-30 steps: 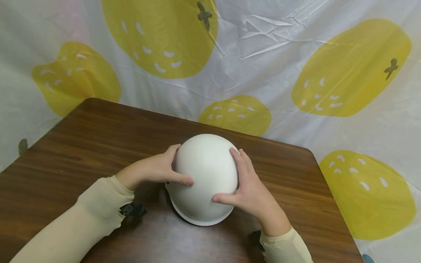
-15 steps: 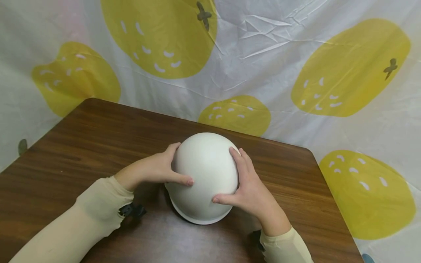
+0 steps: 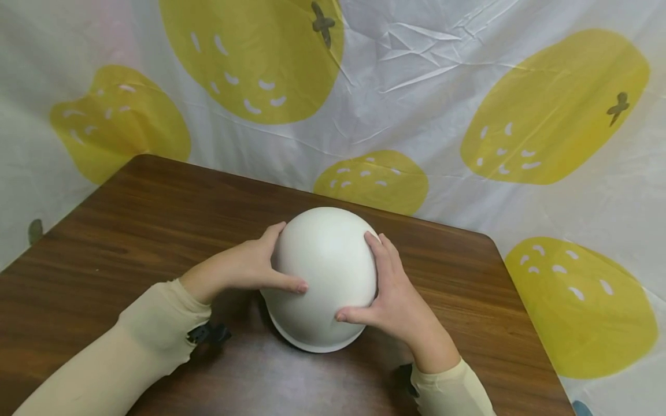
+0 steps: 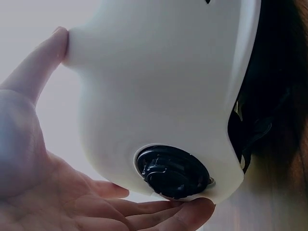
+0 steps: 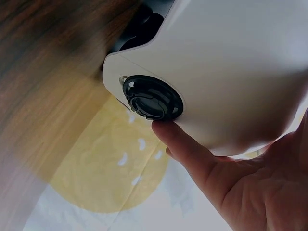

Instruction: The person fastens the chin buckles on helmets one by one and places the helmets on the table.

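Observation:
A smooth white helmet [image 3: 328, 248] is held dome up over the middle of the table. My left hand [image 3: 252, 264] grips its left side, thumb across the near face. On the opposite side my right hand [image 3: 394, 296] holds it the same way, with fingers spread along the shell. The left wrist view shows a black round fitting [image 4: 173, 171] on the shell, fingertips at its lower edge. Another black round fitting [image 5: 153, 97] appears in the right wrist view, where a fingertip touches its edge. Dark parts show under the rim; most of the inside is hidden.
The brown wooden table [image 3: 156, 214] runs back to a white cloth [image 3: 395, 104] printed with yellow fruit, which hangs behind and beside it. Black devices, such as the left wrist camera [image 3: 209, 333], sit under the cream sleeves [image 3: 151, 323].
The helmet has shifted very slightly, its top and near rim a little farther back in the head view. Both hands keep their hold and have barely moved.

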Available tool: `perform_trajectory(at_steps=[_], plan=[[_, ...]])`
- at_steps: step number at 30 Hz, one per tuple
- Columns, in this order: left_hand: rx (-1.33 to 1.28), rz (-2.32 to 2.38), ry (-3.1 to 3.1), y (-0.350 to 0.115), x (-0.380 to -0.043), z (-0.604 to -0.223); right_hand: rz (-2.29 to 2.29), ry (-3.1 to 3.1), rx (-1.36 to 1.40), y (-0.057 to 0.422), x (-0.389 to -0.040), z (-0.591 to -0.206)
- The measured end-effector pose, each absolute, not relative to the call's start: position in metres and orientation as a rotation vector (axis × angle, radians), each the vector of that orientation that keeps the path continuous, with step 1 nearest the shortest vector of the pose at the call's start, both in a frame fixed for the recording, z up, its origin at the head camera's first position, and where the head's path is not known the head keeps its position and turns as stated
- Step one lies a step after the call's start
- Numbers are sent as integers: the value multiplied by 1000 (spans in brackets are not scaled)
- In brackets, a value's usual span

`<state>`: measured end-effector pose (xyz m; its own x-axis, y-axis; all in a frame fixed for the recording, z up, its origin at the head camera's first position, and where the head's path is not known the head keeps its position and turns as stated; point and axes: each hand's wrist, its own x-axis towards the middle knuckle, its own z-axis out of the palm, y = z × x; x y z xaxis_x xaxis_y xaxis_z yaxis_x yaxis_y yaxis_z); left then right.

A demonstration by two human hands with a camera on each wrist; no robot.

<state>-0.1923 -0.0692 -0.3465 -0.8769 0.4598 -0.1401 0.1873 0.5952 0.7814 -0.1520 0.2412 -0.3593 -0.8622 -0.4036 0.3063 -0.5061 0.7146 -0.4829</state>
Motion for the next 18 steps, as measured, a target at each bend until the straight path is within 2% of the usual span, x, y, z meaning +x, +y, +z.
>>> perform_trajectory(at_steps=[18], plan=[[537, 1146, 2562, -68, -188, -342, 888, -2684, 765, 240, -152, -358]])
